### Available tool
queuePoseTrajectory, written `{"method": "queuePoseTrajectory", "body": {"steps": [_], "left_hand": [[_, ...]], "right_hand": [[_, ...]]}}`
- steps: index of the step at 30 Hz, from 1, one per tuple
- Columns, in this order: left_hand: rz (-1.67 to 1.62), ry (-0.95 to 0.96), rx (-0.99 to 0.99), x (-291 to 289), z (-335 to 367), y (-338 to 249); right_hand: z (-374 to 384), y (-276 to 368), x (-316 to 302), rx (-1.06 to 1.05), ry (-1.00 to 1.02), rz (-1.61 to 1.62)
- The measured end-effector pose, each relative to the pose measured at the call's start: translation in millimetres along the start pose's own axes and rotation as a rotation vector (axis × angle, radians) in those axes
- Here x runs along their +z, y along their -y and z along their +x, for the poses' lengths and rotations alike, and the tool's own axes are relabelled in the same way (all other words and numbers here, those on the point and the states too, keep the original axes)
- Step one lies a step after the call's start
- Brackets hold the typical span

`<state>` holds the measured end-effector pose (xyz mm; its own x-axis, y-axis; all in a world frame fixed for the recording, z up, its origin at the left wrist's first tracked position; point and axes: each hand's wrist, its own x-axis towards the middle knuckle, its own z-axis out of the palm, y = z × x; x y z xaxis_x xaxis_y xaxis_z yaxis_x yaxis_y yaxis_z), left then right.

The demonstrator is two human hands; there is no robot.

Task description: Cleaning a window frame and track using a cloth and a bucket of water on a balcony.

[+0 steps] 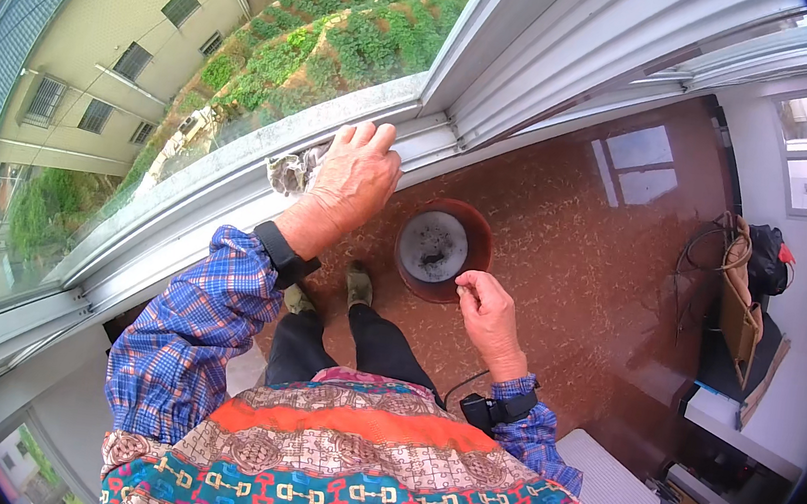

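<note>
My left hand (354, 180) is closed on a crumpled, greyish rag (289, 175) and presses it onto the white window frame (231, 176). The rag's loose end sticks out to the left of the knuckles, dirty in places. Lower and to the right, my right hand (491, 321) hovers by the rim of a reddish-brown bucket (483, 230), its fingers curled together in a pinch. What lies between those fingertips, if anything, is too small to name. Cloudy grey water (433, 241) with dark bits fills part of the bucket.
Beyond the glass pane (41, 248) are a building and green plots. The bucket stands on a shiny red-brown floor (566, 242) just ahead of my feet. At right, bags and cables (745, 264) lie against the wall; a pale grey board (607, 484) is near my right elbow.
</note>
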<state>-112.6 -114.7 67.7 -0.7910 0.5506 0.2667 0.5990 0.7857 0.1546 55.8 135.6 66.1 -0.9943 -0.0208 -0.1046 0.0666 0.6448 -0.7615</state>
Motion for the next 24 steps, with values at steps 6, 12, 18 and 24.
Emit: {"method": "queuePoseTrajectory", "body": {"steps": [6, 12, 18, 24], "left_hand": [[-0.263, -0.057, -0.027, 24.5, 40.4, -21.0], [-0.269, 0.112, -0.086, 28.5, 46.2, -17.1], [-0.224, 0.192, -0.038, 25.5, 41.4, -18.3], [-0.079, 0.214, 0.075, 13.8, 41.7, -12.1]], "right_hand": [[1.6, 12.2, 7.4, -0.015, 0.034, 0.004], [-11.2, 1.7, 5.6, -0.003, 0.024, -0.001], [-8.2, 4.1, 6.9, 0.004, 0.02, -0.017], [-3.2, 11.9, 12.5, -0.005, 0.052, 0.0]]}}
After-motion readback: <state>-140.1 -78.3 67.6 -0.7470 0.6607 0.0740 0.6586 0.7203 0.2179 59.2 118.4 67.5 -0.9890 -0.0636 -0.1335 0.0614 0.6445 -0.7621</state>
